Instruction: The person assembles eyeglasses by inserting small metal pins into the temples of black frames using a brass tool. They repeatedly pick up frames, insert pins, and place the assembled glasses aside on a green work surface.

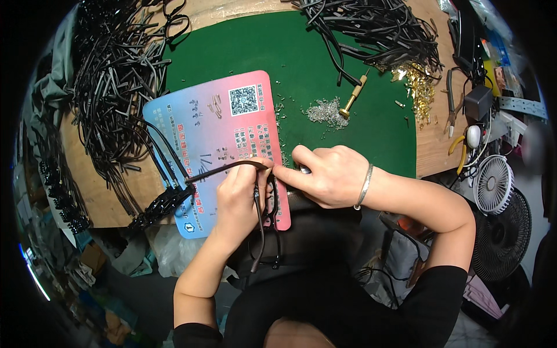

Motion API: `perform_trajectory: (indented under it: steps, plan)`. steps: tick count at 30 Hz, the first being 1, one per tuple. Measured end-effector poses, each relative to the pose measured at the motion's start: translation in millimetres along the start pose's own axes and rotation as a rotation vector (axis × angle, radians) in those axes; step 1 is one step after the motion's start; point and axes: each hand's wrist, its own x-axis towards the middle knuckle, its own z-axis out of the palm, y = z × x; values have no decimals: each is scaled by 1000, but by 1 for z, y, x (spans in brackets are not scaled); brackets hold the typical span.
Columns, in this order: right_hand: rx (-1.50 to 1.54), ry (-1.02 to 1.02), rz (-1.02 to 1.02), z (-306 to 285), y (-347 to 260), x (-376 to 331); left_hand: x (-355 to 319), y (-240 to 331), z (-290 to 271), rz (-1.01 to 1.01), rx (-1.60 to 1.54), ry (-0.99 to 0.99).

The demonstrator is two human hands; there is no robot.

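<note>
Black cord lies over the pink-and-blue card at the near edge of the worktop, pinched by the left hand; right hand presses its forefinger at the cord's end; green mat beyond, cord heaps far left and far right; one brass-handled tool; two fans right.

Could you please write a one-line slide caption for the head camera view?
Left hand grips black cords while right hand pinches at their top, over a pink-blue card on green mat.
</note>
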Motion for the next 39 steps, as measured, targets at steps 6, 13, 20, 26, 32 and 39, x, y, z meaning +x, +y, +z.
perform_trajectory:
  steps: [6,13,20,26,32,39]
  plan:
    - [11,-7,-4,1,3,1,3,4,1,-53,0,-4]
    - [6,-26,133,-11,-10,-11,1,-2,2,112,56,96]
    - [-36,-76,291,-18,-20,-29,38,-9,2,66,119,254]
    - [157,-29,422,-31,-12,-39,8,6,-34,13,-96,147]
    - [-25,63,431,-17,-19,-33,-16,20,-22,-53,-258,64]
    - [-111,61,334,-9,-18,-35,-57,16,-4,437,194,-133]
